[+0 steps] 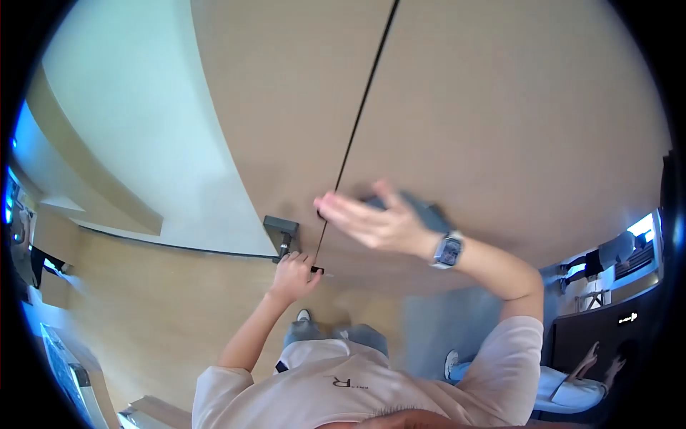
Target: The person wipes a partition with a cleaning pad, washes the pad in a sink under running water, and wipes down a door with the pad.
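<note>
A pair of tall beige-brown door panels (500, 107) fills the upper view, split by a dark seam. On the left panel is a dark grey door handle (281, 227). My left hand (291, 277) is at its lower end, fingers curled over it, next to a small black latch piece (317, 270) by the seam. My right hand (379, 223), slightly blurred, is held in front of the seam with fingers stretched out and thumb raised, holding nothing. Behind it a grey fitting (426, 212) on the right panel is partly hidden. A watch (449, 250) is on my right wrist.
A pale wall (136, 93) curves away on the left above a light floor (150, 286). Cardboard-coloured boxes (153, 413) stand at the lower left. Another person (564, 390) with hands raised is at the lower right, beside a dark panel (593, 332). Farther off stands one more person (607, 257).
</note>
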`<move>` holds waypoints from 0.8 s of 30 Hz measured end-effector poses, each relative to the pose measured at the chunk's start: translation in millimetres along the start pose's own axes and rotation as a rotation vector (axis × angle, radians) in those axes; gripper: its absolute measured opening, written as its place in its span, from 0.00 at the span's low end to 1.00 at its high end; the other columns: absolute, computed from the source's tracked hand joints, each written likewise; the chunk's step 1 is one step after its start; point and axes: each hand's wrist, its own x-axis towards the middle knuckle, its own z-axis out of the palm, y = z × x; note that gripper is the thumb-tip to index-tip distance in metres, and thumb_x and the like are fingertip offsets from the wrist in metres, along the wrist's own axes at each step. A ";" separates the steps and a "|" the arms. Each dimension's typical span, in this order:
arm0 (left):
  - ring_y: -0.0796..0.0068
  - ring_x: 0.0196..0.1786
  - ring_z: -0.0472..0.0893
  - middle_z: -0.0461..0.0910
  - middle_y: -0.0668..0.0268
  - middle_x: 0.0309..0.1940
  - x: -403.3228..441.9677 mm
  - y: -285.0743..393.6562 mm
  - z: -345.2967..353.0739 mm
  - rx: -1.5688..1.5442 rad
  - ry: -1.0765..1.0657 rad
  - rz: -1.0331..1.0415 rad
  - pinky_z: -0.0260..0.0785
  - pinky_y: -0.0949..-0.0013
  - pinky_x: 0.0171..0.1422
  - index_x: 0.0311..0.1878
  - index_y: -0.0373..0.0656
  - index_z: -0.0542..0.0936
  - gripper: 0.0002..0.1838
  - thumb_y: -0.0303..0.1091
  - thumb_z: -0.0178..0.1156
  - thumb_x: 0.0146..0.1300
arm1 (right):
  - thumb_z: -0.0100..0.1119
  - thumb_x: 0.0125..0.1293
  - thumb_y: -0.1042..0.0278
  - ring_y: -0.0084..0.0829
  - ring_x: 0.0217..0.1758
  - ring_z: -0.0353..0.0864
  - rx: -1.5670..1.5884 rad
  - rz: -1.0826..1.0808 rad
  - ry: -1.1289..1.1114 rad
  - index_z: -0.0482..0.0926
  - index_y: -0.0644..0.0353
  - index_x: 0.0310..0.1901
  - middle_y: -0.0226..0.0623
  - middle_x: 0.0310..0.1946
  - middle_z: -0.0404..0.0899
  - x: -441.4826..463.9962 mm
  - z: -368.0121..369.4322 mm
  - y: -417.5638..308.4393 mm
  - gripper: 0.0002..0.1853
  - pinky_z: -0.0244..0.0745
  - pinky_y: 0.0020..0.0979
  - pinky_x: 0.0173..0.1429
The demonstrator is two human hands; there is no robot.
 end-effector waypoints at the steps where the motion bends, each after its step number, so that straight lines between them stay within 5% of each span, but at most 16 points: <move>1: 0.57 0.45 0.77 0.77 0.59 0.34 -7.1 -3.1 9.6 -0.087 -0.007 -0.027 0.68 0.56 0.55 0.36 0.42 0.78 0.12 0.37 0.66 0.52 | 0.55 0.66 0.69 0.26 0.76 0.69 0.083 0.147 0.038 0.77 0.47 0.67 0.26 0.74 0.70 9.0 -23.0 33.3 0.27 0.67 0.45 0.70; 2: 0.57 0.45 0.77 0.77 0.59 0.34 -11.6 -1.5 8.1 -0.095 -0.015 -0.037 0.68 0.56 0.55 0.36 0.42 0.78 0.12 0.37 0.66 0.52 | 0.58 0.66 0.63 0.20 0.74 0.71 0.105 0.310 0.013 0.79 0.39 0.66 0.17 0.74 0.70 21.6 -46.4 68.9 0.25 0.55 0.68 0.69; 6: 0.57 0.44 0.83 0.82 0.55 0.34 -7.2 12.8 10.8 -0.003 0.034 -0.117 0.72 0.59 0.57 0.38 0.39 0.81 0.16 0.43 0.68 0.54 | 0.59 0.72 0.57 0.46 0.44 0.86 -0.020 0.832 0.187 0.82 0.50 0.60 0.46 0.50 0.86 57.7 -119.8 238.0 0.18 0.80 0.35 0.40; 10: 0.56 0.36 0.86 0.84 0.57 0.27 42.3 -11.6 33.3 0.070 -0.287 -0.120 0.75 0.57 0.51 0.29 0.43 0.85 0.16 0.48 0.67 0.56 | 0.53 0.65 0.68 0.48 0.54 0.82 -0.623 0.748 -0.013 0.80 0.64 0.55 0.51 0.52 0.83 158.2 -113.8 258.7 0.18 0.75 0.43 0.59; 16: 0.53 0.31 0.86 0.83 0.54 0.23 16.2 -3.1 33.4 0.114 -0.319 -0.035 0.77 0.54 0.38 0.24 0.42 0.85 0.19 0.50 0.64 0.57 | 0.61 0.58 0.73 0.34 0.65 0.79 0.248 0.373 0.521 0.80 0.62 0.60 0.40 0.63 0.79 182.9 29.9 27.1 0.24 0.73 0.35 0.70; 19: 0.54 0.31 0.86 0.83 0.54 0.24 6.6 -9.0 39.4 0.108 -0.254 0.017 0.77 0.54 0.39 0.24 0.42 0.84 0.18 0.49 0.65 0.56 | 0.61 0.57 0.77 0.27 0.75 0.69 0.104 0.049 0.314 0.81 0.57 0.62 0.33 0.70 0.74 143.2 92.0 -48.7 0.27 0.63 0.32 0.80; 22: 0.53 0.32 0.85 0.83 0.55 0.25 6.7 -9.6 47.3 0.060 -0.173 0.021 0.76 0.52 0.40 0.25 0.42 0.81 0.15 0.45 0.66 0.54 | 0.60 0.58 0.77 0.25 0.76 0.67 0.178 0.202 0.447 0.81 0.54 0.62 0.29 0.71 0.73 147.9 72.9 -15.9 0.27 0.62 0.30 0.81; 24: 0.53 0.32 0.85 0.83 0.55 0.25 8.3 -7.4 47.6 0.079 -0.141 0.011 0.76 0.52 0.40 0.26 0.42 0.82 0.15 0.45 0.66 0.53 | 0.60 0.59 0.75 0.27 0.67 0.78 0.180 0.243 0.561 0.83 0.54 0.60 0.27 0.66 0.78 157.8 18.5 57.6 0.24 0.74 0.29 0.70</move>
